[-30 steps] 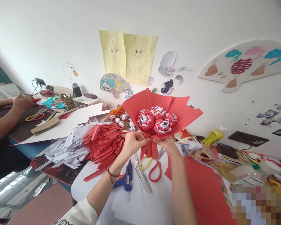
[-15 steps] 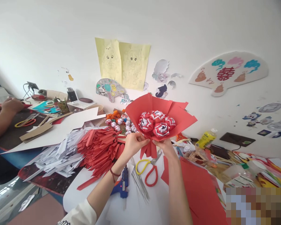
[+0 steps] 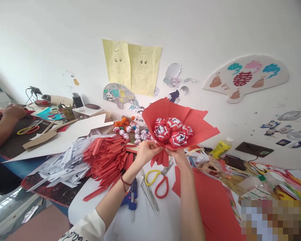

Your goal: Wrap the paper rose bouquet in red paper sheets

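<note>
Between my hands I hold up a paper flower bouquet [image 3: 190, 115], wrapped in red paper with several red-and-white folded flowers inside. My left hand [image 3: 148, 153] pinches the gathered neck of the wrapper from the left. On the other side of the neck, my right hand [image 3: 178, 157] grips it, its fingers partly hidden behind the paper. Scissors [image 3: 161, 187] with one yellow and one red handle lie just below the bouquet. Beside them are a bundle of thin wires [image 3: 150, 197] and a blue glue gun [image 3: 131, 196] under my left forearm.
Piles of folded red paper strips [image 3: 105, 159] and white paper strips [image 3: 62, 167] lie at left. Red sheets [image 3: 210, 201] spread at right, near a yellow bottle [image 3: 221, 148] and clutter. Small paper flowers [image 3: 140, 134] sit at the back. Another person's hand [image 3: 14, 111] works at far left.
The bouquet has shifted slightly to the right in the view and tilted a little, both hands moving with it and keeping their hold at the neck.
</note>
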`<state>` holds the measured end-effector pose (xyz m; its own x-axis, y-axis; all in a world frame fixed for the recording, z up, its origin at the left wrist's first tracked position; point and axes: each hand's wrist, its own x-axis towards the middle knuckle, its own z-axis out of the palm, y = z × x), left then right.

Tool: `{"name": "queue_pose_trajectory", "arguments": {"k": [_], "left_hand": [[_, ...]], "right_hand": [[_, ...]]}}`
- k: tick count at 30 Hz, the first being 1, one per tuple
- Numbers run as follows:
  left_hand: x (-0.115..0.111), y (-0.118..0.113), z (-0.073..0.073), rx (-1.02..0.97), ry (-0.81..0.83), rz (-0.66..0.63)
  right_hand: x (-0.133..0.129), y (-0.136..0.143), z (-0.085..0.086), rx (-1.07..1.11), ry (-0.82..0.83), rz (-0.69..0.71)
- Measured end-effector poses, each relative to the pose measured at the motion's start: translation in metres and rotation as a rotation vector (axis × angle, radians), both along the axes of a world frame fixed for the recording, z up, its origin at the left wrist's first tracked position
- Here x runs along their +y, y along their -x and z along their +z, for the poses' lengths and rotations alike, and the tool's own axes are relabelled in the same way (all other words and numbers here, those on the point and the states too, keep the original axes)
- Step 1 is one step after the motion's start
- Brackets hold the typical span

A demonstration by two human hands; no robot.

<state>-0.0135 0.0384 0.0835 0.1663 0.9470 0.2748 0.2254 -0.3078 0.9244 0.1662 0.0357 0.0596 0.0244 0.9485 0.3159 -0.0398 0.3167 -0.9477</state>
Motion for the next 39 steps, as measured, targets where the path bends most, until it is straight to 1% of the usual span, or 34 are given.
{"name": "queue_pose_trajectory", "arguments": {"k": [4,9,13,16,22,25,29,34,39], "left_hand": [[0.000,-0.002,-0.002,-0.096,0.086,-0.057],[-0.005,-0.005,0.004,-0.192,0.170,-0.113],[-0.008,-0.005,0.008,-0.244,0.224,-0.112],[-0.009,-0.006,0.009,-0.268,0.248,-0.094],[-0.004,-0.008,0.006,-0.294,0.321,-0.081],[0.001,-0.010,0.005,-0.294,0.356,-0.092],[0.009,-0.012,0.004,-0.289,0.392,-0.108],[0.016,-0.013,0.002,-0.283,0.424,-0.112],[0.017,-0.014,0.004,-0.287,0.433,-0.121]], "right_hand": [[0.001,-0.001,-0.003,0.023,-0.011,-0.002],[0.003,-0.001,-0.006,0.013,-0.035,0.018],[0.003,0.000,-0.007,0.002,-0.025,0.027],[0.001,0.003,-0.004,0.027,-0.011,0.021],[0.002,0.006,0.002,0.098,-0.021,0.085],[0.006,0.004,0.000,0.100,-0.030,0.085],[0.011,0.000,-0.004,0.088,0.007,0.107],[0.016,0.000,-0.010,0.094,-0.013,0.087],[0.018,0.000,-0.011,0.074,-0.002,0.058]]}}
